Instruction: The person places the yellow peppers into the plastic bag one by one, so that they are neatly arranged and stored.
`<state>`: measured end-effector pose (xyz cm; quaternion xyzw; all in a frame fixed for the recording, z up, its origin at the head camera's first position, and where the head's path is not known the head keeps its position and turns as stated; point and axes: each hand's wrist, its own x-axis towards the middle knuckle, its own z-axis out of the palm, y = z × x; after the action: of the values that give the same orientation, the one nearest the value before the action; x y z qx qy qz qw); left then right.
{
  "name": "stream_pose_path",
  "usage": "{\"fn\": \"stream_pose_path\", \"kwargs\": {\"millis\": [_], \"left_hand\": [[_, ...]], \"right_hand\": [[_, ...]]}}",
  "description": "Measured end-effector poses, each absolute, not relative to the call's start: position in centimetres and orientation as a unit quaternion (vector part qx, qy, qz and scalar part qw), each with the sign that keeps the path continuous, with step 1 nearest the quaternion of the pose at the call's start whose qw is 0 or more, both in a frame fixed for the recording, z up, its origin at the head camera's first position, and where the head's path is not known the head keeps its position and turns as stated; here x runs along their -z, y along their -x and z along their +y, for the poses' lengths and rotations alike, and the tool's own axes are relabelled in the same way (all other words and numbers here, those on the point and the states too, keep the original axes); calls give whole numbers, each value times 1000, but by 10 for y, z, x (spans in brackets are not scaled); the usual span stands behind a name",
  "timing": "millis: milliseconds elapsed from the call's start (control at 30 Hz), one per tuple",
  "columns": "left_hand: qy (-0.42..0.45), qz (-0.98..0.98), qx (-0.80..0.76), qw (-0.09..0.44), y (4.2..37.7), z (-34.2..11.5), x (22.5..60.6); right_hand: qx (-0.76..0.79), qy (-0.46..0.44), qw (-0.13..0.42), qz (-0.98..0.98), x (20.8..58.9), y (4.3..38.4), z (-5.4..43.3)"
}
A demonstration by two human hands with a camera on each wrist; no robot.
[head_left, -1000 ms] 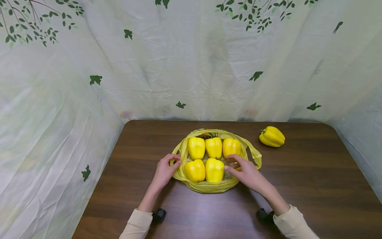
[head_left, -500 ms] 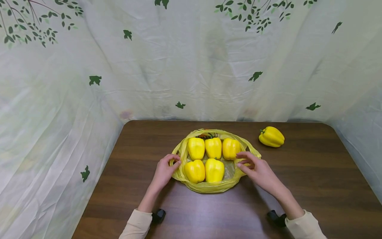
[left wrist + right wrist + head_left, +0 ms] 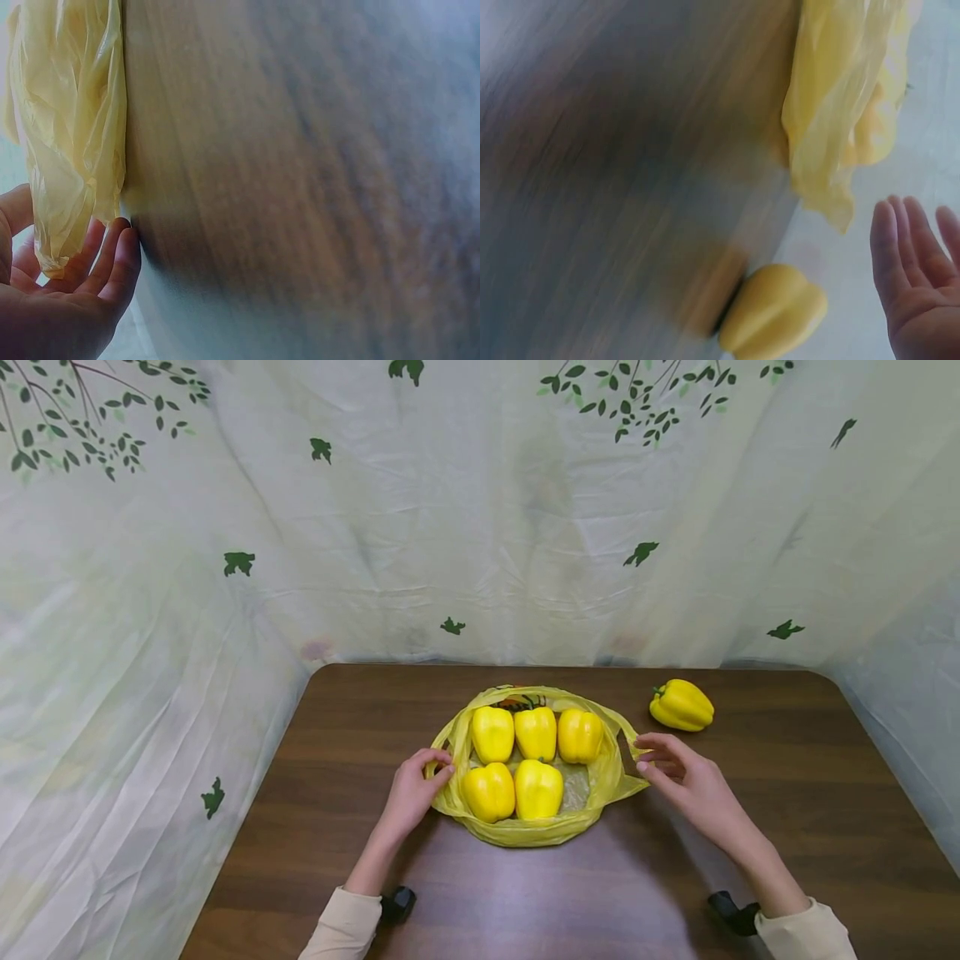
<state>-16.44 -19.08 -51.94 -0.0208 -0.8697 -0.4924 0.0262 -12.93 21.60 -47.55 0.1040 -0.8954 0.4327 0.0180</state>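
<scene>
A yellow plastic bag (image 3: 517, 836) lies spread open on the table, its mouth facing up. Several yellow bell peppers (image 3: 538, 790) stand inside it in two rows, with a gap at the front right. My left hand (image 3: 412, 789) holds the bag's left handle; the left wrist view has the handle's plastic (image 3: 64, 232) between thumb and fingers. Just off the bag's right handle is my right hand (image 3: 693, 785), fingers loosely bent and nothing in them. Another yellow bell pepper (image 3: 682, 705) lies on its side beyond that hand, also visible in the right wrist view.
The brown wooden table (image 3: 360, 710) ends at the back against a pale curtain (image 3: 480, 543) printed with green leaves. More of this cloth hangs at both sides. A dark camera sits on each wrist.
My right hand has drawn back from the peppers to the right, out past the bag's right edge, shifting the right handle. My left hand and the peppers have stayed put.
</scene>
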Motion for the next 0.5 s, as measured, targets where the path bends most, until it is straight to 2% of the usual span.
{"fn": "stream_pose_path", "kwargs": {"millis": [267,500], "left_hand": [[21,-870,492,24,164,-191,518],[22,-871,490,28,164,-192,518]], "right_hand": [[-415,-101,89,-900,476,134,240],[-397,-103,118,-904,480,143,256]]}}
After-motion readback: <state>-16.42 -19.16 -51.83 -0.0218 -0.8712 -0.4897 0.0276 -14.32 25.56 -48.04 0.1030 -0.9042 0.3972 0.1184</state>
